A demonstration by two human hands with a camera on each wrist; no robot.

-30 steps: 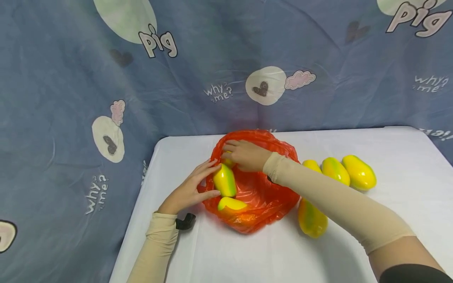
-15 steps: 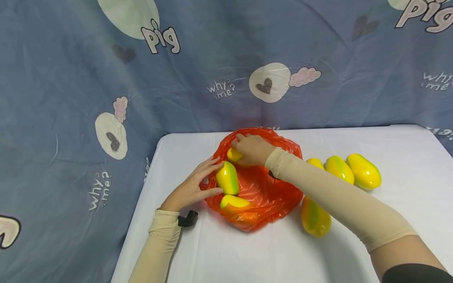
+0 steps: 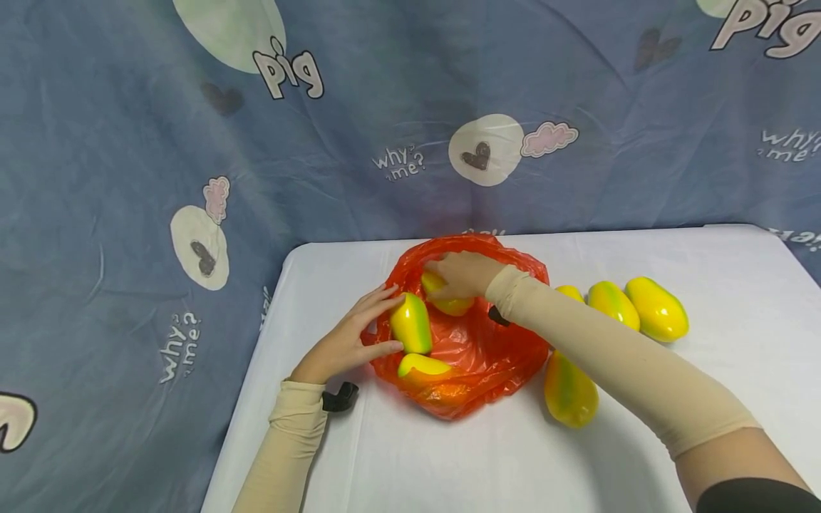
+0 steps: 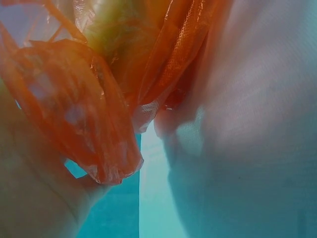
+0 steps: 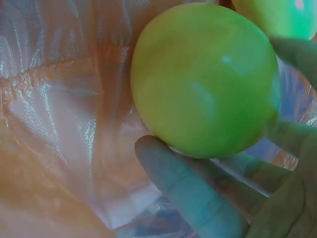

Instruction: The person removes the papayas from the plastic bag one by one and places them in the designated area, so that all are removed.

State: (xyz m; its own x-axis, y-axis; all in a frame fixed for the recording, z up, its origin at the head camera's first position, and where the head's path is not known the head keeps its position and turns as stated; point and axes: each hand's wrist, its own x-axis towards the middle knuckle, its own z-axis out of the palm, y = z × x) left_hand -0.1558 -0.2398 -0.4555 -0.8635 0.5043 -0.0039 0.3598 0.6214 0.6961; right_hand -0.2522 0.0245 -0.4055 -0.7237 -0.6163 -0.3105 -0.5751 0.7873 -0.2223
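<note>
In the head view a red plastic bag (image 3: 477,356) stands with its mouth open on the table. My right hand (image 3: 465,274) reaches into it and holds a glossy yellow-green mango (image 3: 452,305); the right wrist view shows the fingers (image 5: 185,181) round this mango (image 5: 205,82). My left hand (image 3: 349,338) rests at the bag's left rim, its fingers spread and fairly straight, beside a second mango (image 3: 410,324). A third mango (image 3: 423,365) lies at the bag's front, partly behind red plastic. Crumpled bag plastic (image 4: 79,109) covers part of the left wrist view.
On the white table (image 3: 449,463), right of the bag, lie several more mangoes, among them a front one (image 3: 571,390) and a far-right one (image 3: 656,310). My right forearm (image 3: 596,356) hides part of them. A blue printed cloth (image 3: 359,107) hangs behind the table.
My right hand has shifted slightly right inside the bag, and its mango has come along, now showing more of itself. My left hand stays at the bag's left rim.
</note>
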